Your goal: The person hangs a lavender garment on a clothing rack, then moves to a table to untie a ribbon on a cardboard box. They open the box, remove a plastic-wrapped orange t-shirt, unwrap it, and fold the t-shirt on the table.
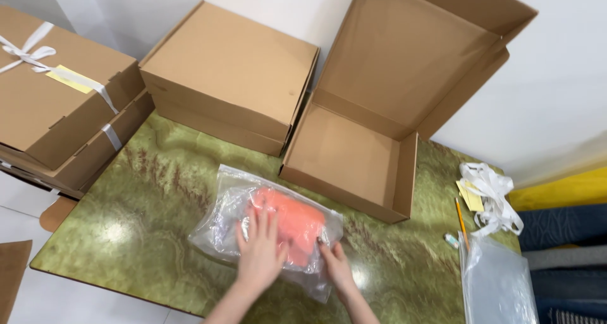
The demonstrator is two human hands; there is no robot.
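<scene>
Far left, ribbon-tied cardboard boxes [60,90] stacked, then two closed plain boxes [231,77]. Mid-table, clear plastic bag [265,232] holding a folded orange garment [292,221] lies flat on the green marble table [133,223]. Left hand [260,251] splayed flat, pressing it down; right hand [337,268] pinches the bag's edge, likely steadying. Open cardboard box [354,153] behind is empty. Right: white ribbons [493,194], pencil [461,220], spare bags [496,283].

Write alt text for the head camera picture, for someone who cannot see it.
Two bare hands, left hand and right hand, press on a clear plastic bag holding folded orange fabric, on a green marbled table. Behind it stands an open cardboard box, with closed boxes and a ribbon-tied box further left.
</scene>
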